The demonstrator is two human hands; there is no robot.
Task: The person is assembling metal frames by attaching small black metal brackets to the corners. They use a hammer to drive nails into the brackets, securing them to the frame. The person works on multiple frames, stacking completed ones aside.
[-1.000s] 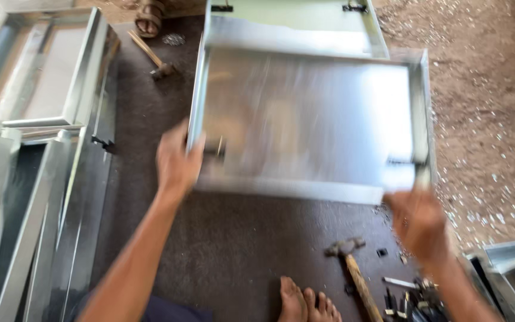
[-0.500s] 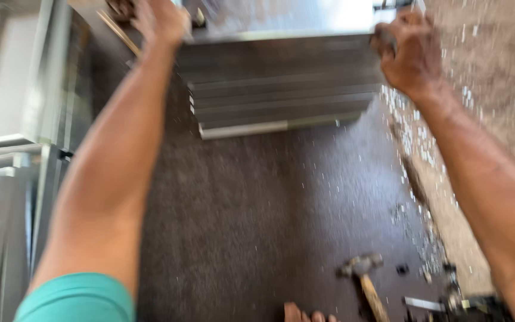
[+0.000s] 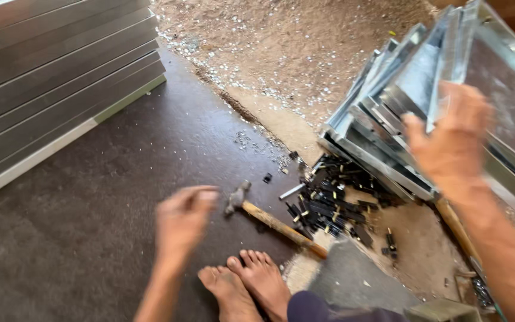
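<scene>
Our right hand (image 3: 451, 140), fingers spread, touches the leaning sheet-metal trays (image 3: 424, 101); we judge them stiff, light, sharp-edged, best gripped by the folded rim; left hand (image 3: 183, 220) hovers loosely open near the hammer (image 3: 269, 220).

Stacked metal trays (image 3: 55, 77) far left; black clips (image 3: 329, 200) heaped centre.

No pkgs, labels, signs or screens in view, just bare sheet-metal and loose hardware.

Shiny metal trays (image 3: 448, 101) leaning stacked, wooden-handled hammer (image 3: 272, 220) flat
</scene>
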